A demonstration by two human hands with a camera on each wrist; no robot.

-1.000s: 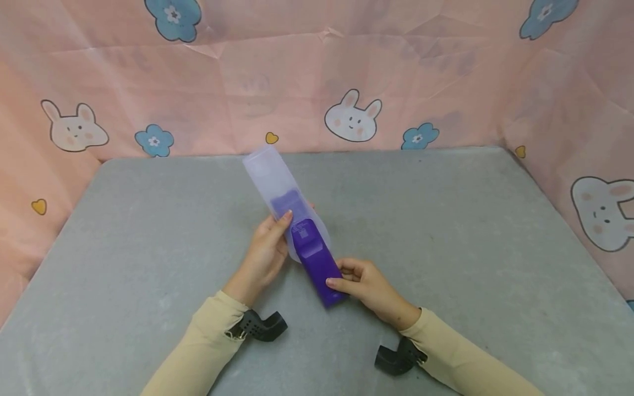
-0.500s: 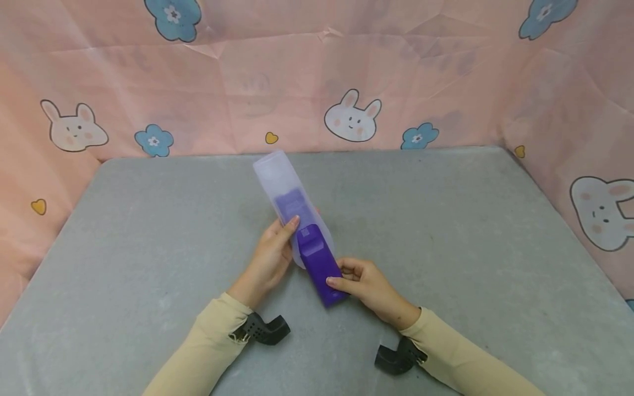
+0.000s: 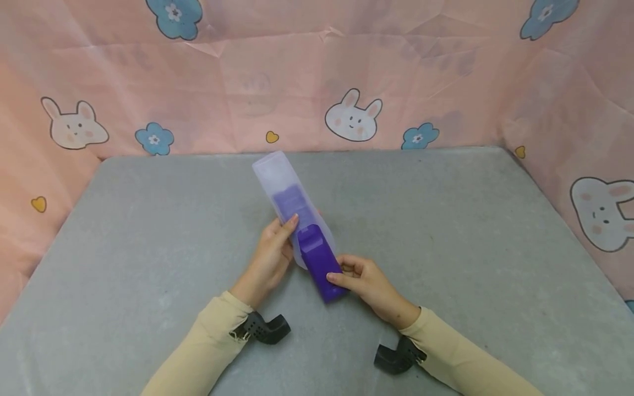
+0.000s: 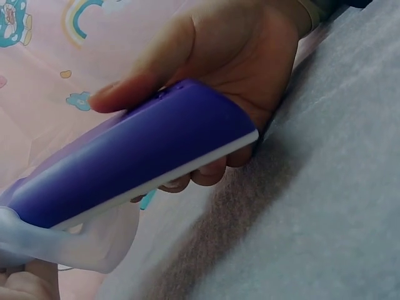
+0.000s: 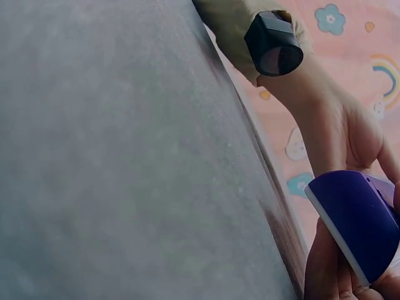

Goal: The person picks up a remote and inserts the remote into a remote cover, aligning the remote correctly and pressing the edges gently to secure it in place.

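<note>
A slim purple remote control [image 3: 319,261] with a white underside lies slantwise, its far part inside a translucent, pale sleeve [image 3: 277,170]. The purple shows through the sleeve's middle, while the far end of the sleeve holds only air. My left hand [image 3: 269,256] grips the sleeve, thumb on top and fingers mostly hidden beneath. At the near, uncovered end, my right hand [image 3: 369,283] pinches the remote between thumb and curled fingers. In the left wrist view, the white face of the remote [image 4: 144,150] points down, above the table. The right wrist view shows its purple end [image 5: 356,219] close up.
A grey table [image 3: 148,236] spreads under both hands. Pink cloth [image 3: 297,71] printed with rabbits and flowers hangs behind and at the sides. Black wrist cameras sit on the left sleeve cuff [image 3: 264,328] and the right cuff [image 3: 398,356].
My left hand and the sleeve have moved slightly right and toward me. The remote reaches deeper into the sleeve, and its label is now covered. My right hand has edged slightly forward.
</note>
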